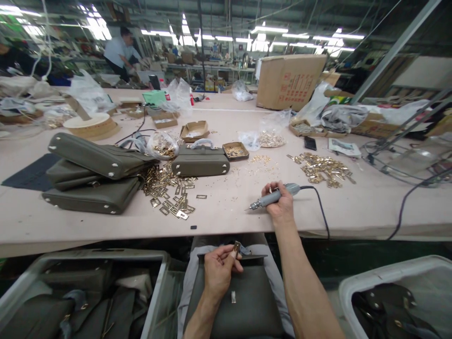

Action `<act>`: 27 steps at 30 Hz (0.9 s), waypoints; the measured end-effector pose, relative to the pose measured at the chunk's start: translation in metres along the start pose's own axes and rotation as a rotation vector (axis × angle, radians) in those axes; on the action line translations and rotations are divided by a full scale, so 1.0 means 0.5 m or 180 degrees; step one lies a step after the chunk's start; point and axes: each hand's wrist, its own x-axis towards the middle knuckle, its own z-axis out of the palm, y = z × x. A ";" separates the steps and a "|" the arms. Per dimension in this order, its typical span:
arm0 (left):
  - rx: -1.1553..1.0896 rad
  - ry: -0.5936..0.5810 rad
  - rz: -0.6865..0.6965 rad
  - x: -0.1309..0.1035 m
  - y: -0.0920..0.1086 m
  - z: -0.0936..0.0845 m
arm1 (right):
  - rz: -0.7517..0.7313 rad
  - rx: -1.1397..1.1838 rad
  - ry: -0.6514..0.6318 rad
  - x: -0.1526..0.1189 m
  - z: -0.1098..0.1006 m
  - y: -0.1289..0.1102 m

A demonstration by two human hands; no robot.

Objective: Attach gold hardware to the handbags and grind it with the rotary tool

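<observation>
My right hand (278,202) is wrapped round a grey electric screwdriver (271,198), its tip pointing left just over the table. Lower down, my left hand (221,268) pinches a small metal plate (237,246) between thumb and fingers. It is held above a dark olive bag (247,301) lying on my lap. A small shiny metal fitting (233,296) sits on the bag's face. Flat gold frames (176,202) lie heaped on the table to the left, and another pile of gold parts (325,168) lies to the right.
Olive bags (102,160) are stacked on the table's left, with one more bag (200,161) beside a small box of screws (236,150). Bins of bags (158,268) (395,270) flank my legs. A cable trails from the screwdriver. A person (122,52) stands far back.
</observation>
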 end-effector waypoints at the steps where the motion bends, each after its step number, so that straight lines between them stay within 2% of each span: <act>1: 0.0001 0.0012 -0.0012 0.000 0.002 0.001 | 0.0054 0.0085 0.0068 0.001 0.010 0.009; 6: 0.0001 0.0016 -0.0030 0.001 0.001 -0.003 | 0.0243 0.0794 0.0734 0.008 0.053 0.038; 12: -0.0041 0.0035 -0.0039 0.007 -0.008 -0.008 | -0.0060 0.0710 0.1214 0.003 0.086 0.065; 18: -0.0041 -0.0003 -0.0016 0.012 -0.014 -0.010 | -0.0247 0.0606 0.1368 -0.004 0.099 0.079; 27: -0.0054 -0.0019 -0.0029 0.014 -0.010 -0.011 | -0.0322 0.0585 0.1349 -0.007 0.103 0.086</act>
